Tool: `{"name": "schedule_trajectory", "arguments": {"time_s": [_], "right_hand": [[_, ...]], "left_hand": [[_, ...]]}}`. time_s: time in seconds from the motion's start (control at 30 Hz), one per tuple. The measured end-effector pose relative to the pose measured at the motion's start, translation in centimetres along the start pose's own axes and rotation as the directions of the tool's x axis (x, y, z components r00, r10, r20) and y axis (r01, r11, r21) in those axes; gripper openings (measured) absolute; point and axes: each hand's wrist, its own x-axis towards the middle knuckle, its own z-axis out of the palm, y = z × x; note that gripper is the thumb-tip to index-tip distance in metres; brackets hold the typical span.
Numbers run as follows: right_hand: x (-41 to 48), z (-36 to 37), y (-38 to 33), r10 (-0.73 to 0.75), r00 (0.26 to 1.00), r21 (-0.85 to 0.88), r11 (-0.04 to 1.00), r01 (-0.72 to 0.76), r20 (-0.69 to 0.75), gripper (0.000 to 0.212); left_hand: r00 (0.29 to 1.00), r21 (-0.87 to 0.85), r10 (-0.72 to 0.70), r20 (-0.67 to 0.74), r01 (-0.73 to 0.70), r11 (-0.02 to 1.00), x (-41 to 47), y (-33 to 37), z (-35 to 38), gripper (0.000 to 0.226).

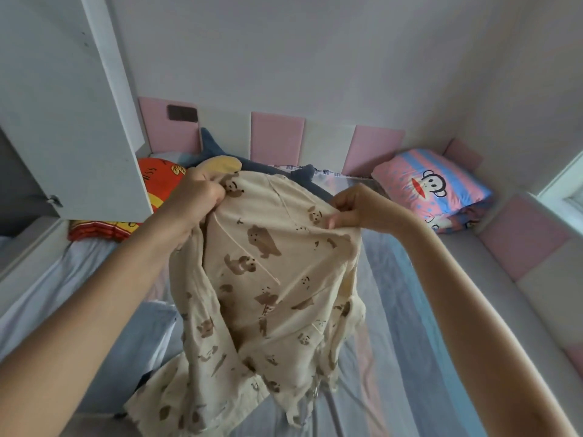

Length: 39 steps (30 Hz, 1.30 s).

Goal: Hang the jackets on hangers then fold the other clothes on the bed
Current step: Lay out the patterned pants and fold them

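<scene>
Left hand (197, 192) and right hand (356, 206) each pinch the top edge of one cream bear-print garment (268, 279). It is held up over the bed (410, 326), with its lower folds trailing near the sheet.

Risks: the grips are narrow fingertip pinches, so the loose cloth may slip from one hand and drop in a heap. The crumpled, overlapping panels may hide a sleeve and spoil the hanging or fold. The open cupboard door (63, 105) stands near the left arm and could be knocked.

Count: two hands, one garment, two pillows (red (157, 184), monkey-print (432, 184)), one plush shark (214, 146), one door. No hanger is in view.
</scene>
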Motion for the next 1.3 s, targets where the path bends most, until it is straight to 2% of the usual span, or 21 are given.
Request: {"name": "schedule_trajectory", "arguments": {"time_s": [0.1,0.17,0.23,0.37,0.47,0.57,0.63,0.67,0.73,0.77,0.8,0.87,0.9,0.93,0.97,1.0,1.03,1.07,1.1,1.2,1.3], "right_hand": [[-0.7,0.3,0.5,0.050,0.972,-0.004,0.999,-0.050,0.228,0.009],[-0.8,1.5,1.2,0.061,0.954,-0.108,0.994,-0.030,0.294,0.020],[-0.6,3.1,2.1,0.063,0.950,-0.183,0.983,-0.006,0.306,0.029],[1.2,4.1,2.9,0.111,0.942,-0.310,0.951,-0.008,0.317,0.025],[2.7,2.0,1.6,0.104,0.952,-0.267,0.963,-0.024,0.288,0.018],[3.8,-0.6,-0.7,0.062,0.957,-0.130,0.991,-0.025,0.285,0.033],[5.0,-2.1,-1.5,0.045,0.975,-0.150,0.989,-0.012,0.216,0.032],[5.8,-2.6,-1.8,0.027,0.992,-0.206,0.979,-0.001,0.127,0.030],[7.2,-3.6,-1.9,-0.039,0.982,-0.201,0.980,0.001,-0.185,0.036],[7.4,-3.8,-2.1,-0.042,0.946,-0.063,0.998,0.023,-0.322,0.037],[7.0,-3.8,-2.3,-0.014,0.923,0.138,0.988,0.073,-0.384,0.035],[5.5,-2.4,-2.9,-0.021,0.957,0.427,0.892,0.148,-0.288,0.026],[4.7,-0.7,-3.2,-0.052,0.990,0.501,0.858,0.111,-0.130,0.020],[3.9,1.6,-3.0,-0.089,0.991,0.525,0.851,0.022,0.103,0.013],[3.4,4.4,-2.4,-0.092,0.918,0.454,0.885,-0.103,0.386,0.010],[2.8,7.8,-1.3,-0.036,0.792,0.304,0.933,-0.191,0.609,0.019],[2.2,11.3,-0.5,0.051,0.662,0.167,0.950,-0.262,0.748,0.032],[1.6,15.2,0.7,0.163,0.591,0.067,0.935,-0.347,0.790,0.042],[1.0,18.2,1.3,0.261,0.580,0.023,0.900,-0.435,0.772,0.047],[-0.5,23.6,2.8,0.401,0.724,0.108,0.832,-0.544,0.561,0.042],[-1.9,25.9,3.5,0.443,0.732,0.239,0.747,-0.621,0.518,0.043]], "left_hand": [[0.999,-0.061,0.002,-0.042,-0.005,0.998,-0.1,0.0,-1.2,0.010],[0.998,-0.106,-0.037,-0.047,0.032,0.994,-0.2,-0.3,-2.0,0.017],[0.998,-0.123,-0.060,-0.019,0.057,0.991,-0.8,-0.6,-2.1,0.015],[0.990,-0.147,-0.122,0.065,0.130,0.981,-2.1,-1.3,-1.8,0.019],[0.988,-0.237,-0.116,0.103,0.138,0.962,-2.8,-1.6,-2.8,0.025],[0.982,-0.348,-0.141,0.128,0.177,0.920,-3.2,-1.8,-4.6,0.042],[0.972,-0.388,-0.163,0.170,0.218,0.896,-3.7,-1.7,-5.4,0.051],[0.967,-0.395,-0.179,0.180,0.238,0.887,-3.9,-1.7,-5.9,0.051],[0.956,-0.408,-0.213,0.201,0.280,0.869,-4.3,-1.5,-6.2,0.040],[0.953,-0.423,-0.231,0.198,0.295,0.857,-4.4,-1.3,-6.3,0.029],[0.948,-0.441,-0.256,0.188,0.315,0.840,-4.4,-1.3,-6.2,0.017],[0.933,-0.473,-0.318,0.167,0.359,0.805,-4.3,-1.6,-5.6,0.007],[0.928,-0.492,-0.343,0.145,0.368,0.789,-4.1,-2.0,-5.2,0.007],[0.926,-0.530,-0.361,0.111,0.363,0.767,-3.9,-2.4,-4.7,0.009],[0.922,-0.574,-0.382,0.062,0.346,0.743,-3.6,-3.0,-4.3,0.016],[0.917,-0.626,-0.399,0.019,0.323,0.710,-3.3,-3.3,-4.0,0.023],[0.908,-0.673,-0.419,-0.011,0.304,0.675,-3.1,-3.7,-3.9,0.027],[0.899,-0.714,-0.437,-0.028,0.288,0.638,-2.8,-4.0,-3.9,0.029],[0.897,-0.749,-0.442,-0.032,0.271,0.605,-2.6,-4.2,-4.0,0.029],[0.914,-0.818,-0.405,0.014,0.244,0.521,-2.7,-3.7,-3.7,0.013],[0.947,-0.869,-0.320,0.034,0.187,0.459,-2.8,-3.3,-4.0,0.017]]}}
